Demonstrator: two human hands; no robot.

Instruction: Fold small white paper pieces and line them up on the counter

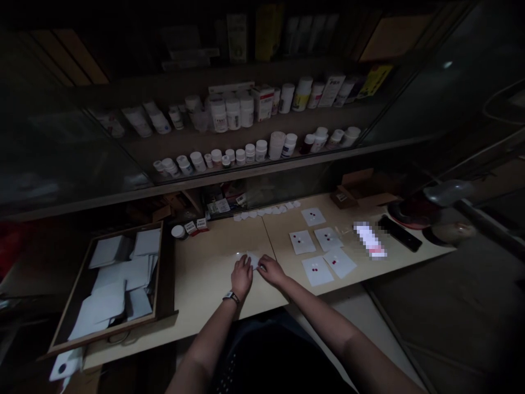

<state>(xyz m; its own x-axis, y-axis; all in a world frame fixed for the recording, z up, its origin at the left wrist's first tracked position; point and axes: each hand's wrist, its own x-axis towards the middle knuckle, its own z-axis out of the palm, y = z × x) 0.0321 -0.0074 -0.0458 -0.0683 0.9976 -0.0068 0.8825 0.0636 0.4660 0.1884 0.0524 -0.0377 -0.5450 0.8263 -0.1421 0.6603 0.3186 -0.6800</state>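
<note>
A small white sheet of paper (253,259), partly folded, lies on the desk between my hands. My left hand (241,275) bends over its left side, fingers curled and pressing on it. At the right edge, my right hand (270,270) pinches the same paper. To the right, several white paper squares lie flat, each bearing red and pale pills: one at the near side (318,278), one beside it (346,265), and one further back (313,220). A row of small folded paper packets (266,212) runs along the back of the desk. My fingers hide part of the sheet.
On the left stands a wooden drawer tray (159,273) with stacks of white paper. A white-capped bottle (178,232) and small boxes are near it. A black phone (400,233) and an open cardboard box (361,189) lie right. Shelves of medicine bottles (233,113) rise behind.
</note>
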